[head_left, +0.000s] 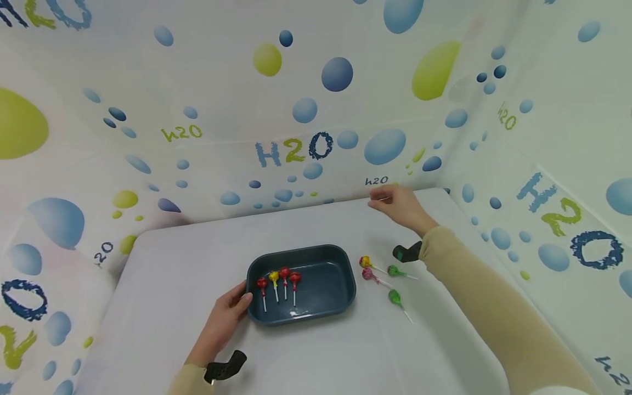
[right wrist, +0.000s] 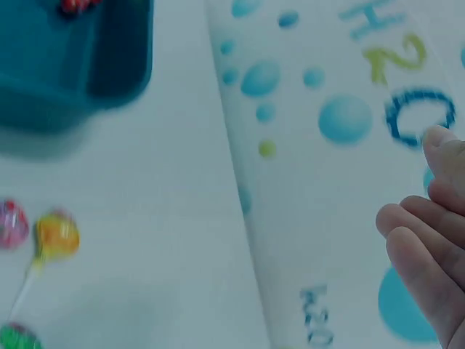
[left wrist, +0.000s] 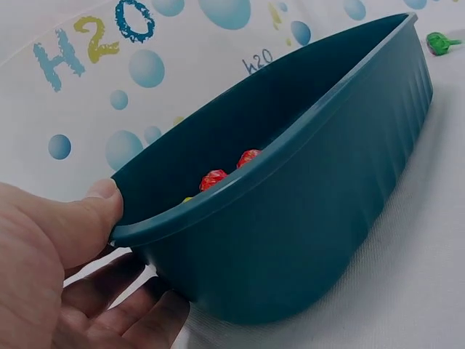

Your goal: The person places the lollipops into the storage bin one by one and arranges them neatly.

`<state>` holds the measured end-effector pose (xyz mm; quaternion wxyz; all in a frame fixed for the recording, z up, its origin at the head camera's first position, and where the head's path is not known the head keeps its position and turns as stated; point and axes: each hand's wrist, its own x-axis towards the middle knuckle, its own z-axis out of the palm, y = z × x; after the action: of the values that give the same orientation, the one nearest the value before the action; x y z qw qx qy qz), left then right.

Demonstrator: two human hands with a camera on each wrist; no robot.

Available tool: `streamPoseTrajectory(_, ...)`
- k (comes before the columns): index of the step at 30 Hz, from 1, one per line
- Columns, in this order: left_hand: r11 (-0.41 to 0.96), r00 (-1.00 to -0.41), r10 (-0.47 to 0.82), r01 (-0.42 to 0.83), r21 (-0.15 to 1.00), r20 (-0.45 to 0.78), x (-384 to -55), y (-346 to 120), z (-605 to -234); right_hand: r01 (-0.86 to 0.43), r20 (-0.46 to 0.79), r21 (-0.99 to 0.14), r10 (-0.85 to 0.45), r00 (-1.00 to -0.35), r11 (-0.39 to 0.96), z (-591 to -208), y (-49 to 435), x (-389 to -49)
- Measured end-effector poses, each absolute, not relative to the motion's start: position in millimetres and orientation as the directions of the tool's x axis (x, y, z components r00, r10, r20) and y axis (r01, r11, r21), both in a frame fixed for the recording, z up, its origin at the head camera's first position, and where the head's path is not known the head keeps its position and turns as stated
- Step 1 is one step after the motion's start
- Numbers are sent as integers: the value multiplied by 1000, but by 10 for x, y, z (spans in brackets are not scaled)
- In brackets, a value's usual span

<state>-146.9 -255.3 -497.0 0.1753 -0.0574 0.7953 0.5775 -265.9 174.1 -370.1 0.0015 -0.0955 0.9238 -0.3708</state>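
Left hand (head_left: 229, 312): gripping, thumb over the rim, the left end of one dark teal, smooth-walled, rounded rectangular tray (head_left: 326, 293), placed on a white table (head_left: 197, 247). In its left half: three red lollipops (head_left: 294, 277) and one yellow lollipop (head_left: 274, 277), round-headed, white-sticked. Right of tray, on table: one yellow-and-red lollipop (head_left: 365, 261), one pink lollipop (head_left: 367, 273), two green lollipops (head_left: 394, 297). Right hand (head_left: 401, 208): raised beyond these, unladen, thumb and fingers apart. Behind: white backdrop (head_left: 222, 109), bubble-printed.

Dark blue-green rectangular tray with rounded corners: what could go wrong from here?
The left hand grips just one end of the tray, so a tug might swing it and slide the red-wrapped round lollipops inside.

If the right hand lowers, its black wrist strap might knock the green-wrapped round lollipop lying outside.
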Motion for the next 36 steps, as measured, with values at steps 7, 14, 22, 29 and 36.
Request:
streamPoseTrajectory(7, 332, -930, 109, -300, 894, -352, -1463, -2635, -4960, -81, 4, -694, -108, -994, 716, -4036, 2074, -2538)
streamPoseTrajectory(14, 342, -925, 106, -310, 887, -364, -1478, -2654, -4928, -38, -77, -684, -124, -989, 728, -4603, 2188, -2242)
streamPoseTrajectory(22, 323, -920, 121, -319, 891, -373, -1504, -2630, -4949, -79, -134, -660, -220, -966, 747, -4915, 2238, -2010)
streamPoseTrajectory(29, 309, -917, 129, -325, 894, -378, -1514, -2599, -4965, -105, -174, -622, -268, -947, 776, -4957, 2243, -2006)
streamPoseTrajectory(36, 303, -914, 134, -331, 894, -384, -1528, -2565, -4979, -133, -189, -567, -285, -940, 813, -5007, 2251, -2003)
